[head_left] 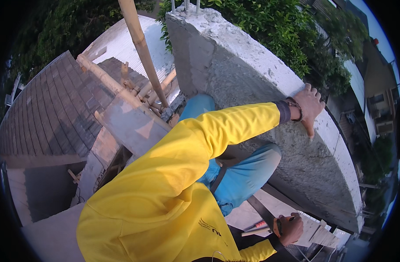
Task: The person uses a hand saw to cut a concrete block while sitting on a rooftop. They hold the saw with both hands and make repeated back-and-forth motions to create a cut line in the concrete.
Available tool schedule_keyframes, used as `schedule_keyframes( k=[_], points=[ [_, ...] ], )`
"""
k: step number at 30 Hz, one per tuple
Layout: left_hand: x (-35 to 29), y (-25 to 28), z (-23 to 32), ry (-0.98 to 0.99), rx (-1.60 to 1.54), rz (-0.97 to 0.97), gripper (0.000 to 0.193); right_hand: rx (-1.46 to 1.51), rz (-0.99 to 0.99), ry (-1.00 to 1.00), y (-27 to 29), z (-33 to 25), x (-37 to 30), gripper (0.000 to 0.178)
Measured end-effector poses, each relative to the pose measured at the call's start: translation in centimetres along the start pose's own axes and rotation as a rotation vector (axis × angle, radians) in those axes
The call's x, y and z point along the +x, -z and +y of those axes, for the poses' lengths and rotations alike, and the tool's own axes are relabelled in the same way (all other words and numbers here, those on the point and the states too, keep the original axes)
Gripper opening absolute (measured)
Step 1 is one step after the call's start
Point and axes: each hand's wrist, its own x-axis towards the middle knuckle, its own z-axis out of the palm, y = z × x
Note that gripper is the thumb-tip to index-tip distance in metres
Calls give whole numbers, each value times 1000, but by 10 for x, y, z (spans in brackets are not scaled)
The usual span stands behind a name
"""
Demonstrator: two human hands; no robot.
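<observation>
My left hand point(308, 107), with a dark bracelet at the wrist, lies across the top edge of a rough grey concrete wall point(257, 83). Its fingers are spread over the top and the thumb points down the near face. Lower down, my right hand point(292, 229) is closed round the orange-and-black handle of what looks like a handsaw point(262, 212). The saw's dark flat blade runs up and left toward my leg. My knees, in blue trousers point(248, 174), are bent close against the wall. A red-handled tool point(257, 226) lies beside the saw, partly hidden by my arm.
A bamboo pole point(141, 48) rises left of the wall, near more bamboo pieces point(108, 81). Metal rods point(187, 5) stick up from the wall's far end. Tiled roofing point(47, 113) drops away at left. Leafy trees point(270, 35) and lower buildings point(377, 105) stand beyond the wall.
</observation>
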Motion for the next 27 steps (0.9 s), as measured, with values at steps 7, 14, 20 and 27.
schedule_keyframes(
  k=[7,14,20,27],
  points=[
    [1,2,-1,-21,47,-38,123,1,44,61,-3,2,2,54],
    [-1,4,1,-9,58,-56,114,-30,23,45,0,-5,1,53],
    [-3,7,-1,-16,46,-38,111,-19,-10,-16,8,-14,-6,53],
    [3,7,-5,-54,82,-101,116,-1,-33,-71,12,-16,-15,53]
  ],
)
